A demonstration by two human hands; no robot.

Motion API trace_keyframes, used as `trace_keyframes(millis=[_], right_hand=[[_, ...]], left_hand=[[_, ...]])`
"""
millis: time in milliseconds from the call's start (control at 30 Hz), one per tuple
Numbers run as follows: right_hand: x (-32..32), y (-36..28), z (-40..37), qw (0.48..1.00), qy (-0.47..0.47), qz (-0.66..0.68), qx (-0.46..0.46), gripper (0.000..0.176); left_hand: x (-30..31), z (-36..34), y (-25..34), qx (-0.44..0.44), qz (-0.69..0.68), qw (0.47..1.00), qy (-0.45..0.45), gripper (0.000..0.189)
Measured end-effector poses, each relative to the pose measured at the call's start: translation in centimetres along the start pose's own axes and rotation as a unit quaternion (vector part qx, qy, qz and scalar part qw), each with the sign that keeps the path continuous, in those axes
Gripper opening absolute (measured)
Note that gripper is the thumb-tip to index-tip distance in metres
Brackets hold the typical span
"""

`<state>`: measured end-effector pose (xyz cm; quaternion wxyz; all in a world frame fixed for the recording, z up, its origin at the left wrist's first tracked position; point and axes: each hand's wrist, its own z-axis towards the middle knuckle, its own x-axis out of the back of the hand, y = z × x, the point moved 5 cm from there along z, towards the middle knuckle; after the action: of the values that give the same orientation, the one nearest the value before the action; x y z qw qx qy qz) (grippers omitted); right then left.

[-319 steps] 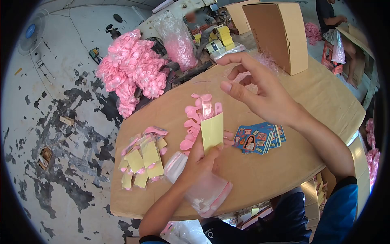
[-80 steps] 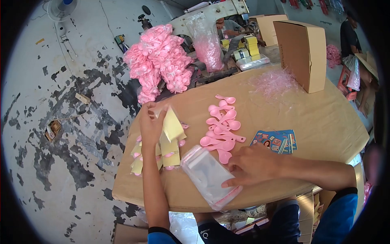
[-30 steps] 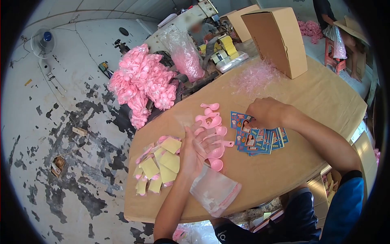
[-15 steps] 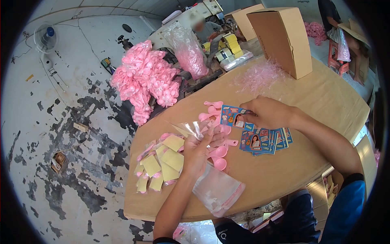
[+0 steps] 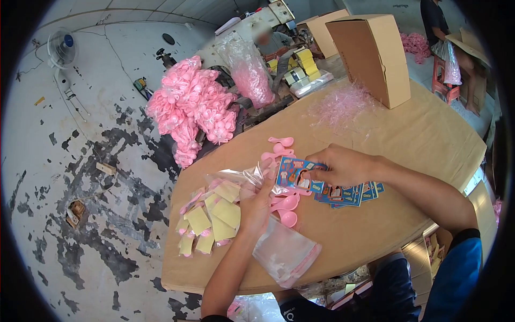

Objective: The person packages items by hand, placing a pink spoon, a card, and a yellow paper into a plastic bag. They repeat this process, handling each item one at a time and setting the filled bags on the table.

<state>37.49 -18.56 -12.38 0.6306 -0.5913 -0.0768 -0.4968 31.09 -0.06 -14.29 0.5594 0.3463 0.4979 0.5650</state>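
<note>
My right hand (image 5: pixel 340 167) pinches a blue printed card (image 5: pixel 300 174) between thumb and fingers. My left hand (image 5: pixel 256 201) is closed on a clear plastic bag (image 5: pixel 236 176), whose opening lies beside the card's left edge. Under and around the hands are pink spoons (image 5: pixel 288 202). A fanned stack of the same cards (image 5: pixel 348 196) lies just below my right hand. Flat clear bags (image 5: pixel 284 252) rest below my left hand. To its left sits a pile of bagged pieces with yellow cards (image 5: pixel 222 213).
Pink bagged items (image 5: pixel 193 107) are heaped beyond the table's left edge. A cardboard box (image 5: pixel 370 59) and pink shredded strands (image 5: pixel 346 107) occupy the table's far side. One person sits behind the equipment; another person (image 5: pixel 437 27) is at the upper right.
My right hand has moved left and down with the card, bringing it from above the stack to the bag at my left hand. The bag now extends farther left.
</note>
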Motion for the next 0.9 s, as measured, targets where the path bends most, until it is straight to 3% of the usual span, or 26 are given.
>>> trace_keyframes(millis=[167,267,367,467,567,600,767,867,900], right_hand=[[-1.1,-0.6,-0.3,0.998,-0.056,0.002,-0.037,0.027],[-1.4,-0.7,-0.2,0.999,-0.031,0.012,0.006,0.026],[-1.7,-0.6,-0.2,0.996,-0.057,0.065,-0.029,0.024],[-2.2,-0.5,-0.1,0.995,0.003,0.026,0.100,0.021],[-2.0,-0.8,-0.3,0.988,0.015,0.085,0.126,0.019],[-2.1,-0.8,-0.4,0.989,0.016,0.089,0.119,0.019],[-2.9,-1.6,-0.1,0.980,0.046,0.143,0.134,0.019],[-2.7,-2.1,-0.5,0.984,0.010,0.168,0.067,0.020],[-2.9,-1.8,-0.4,0.981,0.027,0.172,0.085,0.022]], left_hand=[[-0.8,-0.5,-0.6,0.015,0.060,0.996,-0.068,0.035],[-1.2,-0.6,-1.2,0.007,0.119,0.988,-0.101,0.033],[-1.0,-0.9,-0.7,0.016,0.079,0.994,-0.068,0.029],[0.2,-0.9,-0.7,-0.006,0.031,0.999,-0.019,0.026],[-0.3,-0.8,-0.3,-0.045,0.048,0.996,-0.066,0.027],[-0.1,-0.9,-0.6,-0.013,0.037,0.994,-0.103,0.027],[-1.3,-1.6,-1.4,0.000,0.041,0.996,-0.080,0.037],[-1.6,-1.9,-1.8,0.004,0.072,0.992,-0.105,0.042],[-1.8,-2.1,-1.7,0.009,0.086,0.989,-0.116,0.043]])
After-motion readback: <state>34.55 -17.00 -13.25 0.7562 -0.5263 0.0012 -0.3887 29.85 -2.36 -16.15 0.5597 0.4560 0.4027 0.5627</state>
